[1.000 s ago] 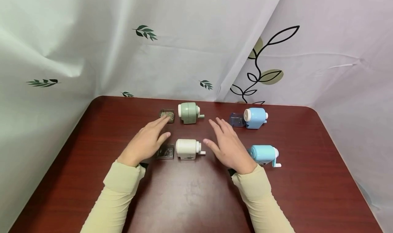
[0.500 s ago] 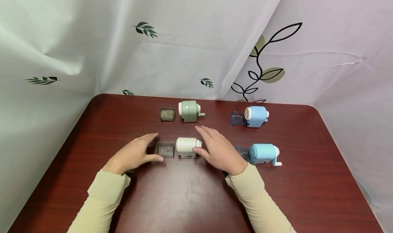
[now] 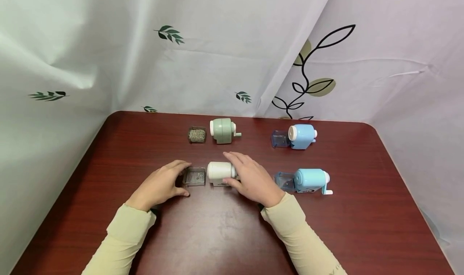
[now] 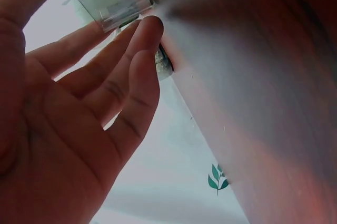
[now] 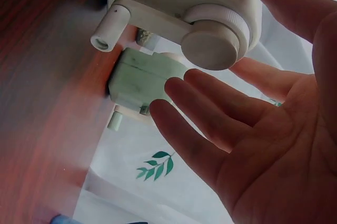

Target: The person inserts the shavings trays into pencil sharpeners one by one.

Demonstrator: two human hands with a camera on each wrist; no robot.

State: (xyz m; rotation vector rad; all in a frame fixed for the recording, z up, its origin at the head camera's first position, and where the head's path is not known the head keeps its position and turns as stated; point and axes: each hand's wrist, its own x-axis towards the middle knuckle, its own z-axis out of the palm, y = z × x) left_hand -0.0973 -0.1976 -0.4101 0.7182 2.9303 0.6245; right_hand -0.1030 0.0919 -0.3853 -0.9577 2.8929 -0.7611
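A cream hand-crank pencil sharpener point(image 3: 220, 170) lies at the near middle of the table, its clear shavings drawer point(image 3: 195, 183) pulled out beside it on the left. Around the drawer's left end, my left hand point(image 3: 158, 183) spreads its thumb in front and its fingers behind. In the left wrist view the fingers, loosely bent, reach close to the clear drawer point(image 4: 113, 2). My right hand point(image 3: 255, 181) spans the sharpener's crank end, thumb at the front and index finger behind. The right wrist view shows the crank handle point(image 5: 110, 28) in front of extended fingers.
Behind stands a green sharpener point(image 3: 222, 131) with a shavings-filled drawer point(image 3: 197, 135) to its left. On the right are a light blue sharpener point(image 3: 303, 136) and a turquoise one point(image 3: 311, 180), each beside a blue see-through drawer. A white curtain point(image 3: 203, 73) hangs along the table's back edge.
Both hands have come down and nearer to the cream sharpener: the left from above the green sharpener's drawer to the cream one's drawer, the right leftward to the crank end.
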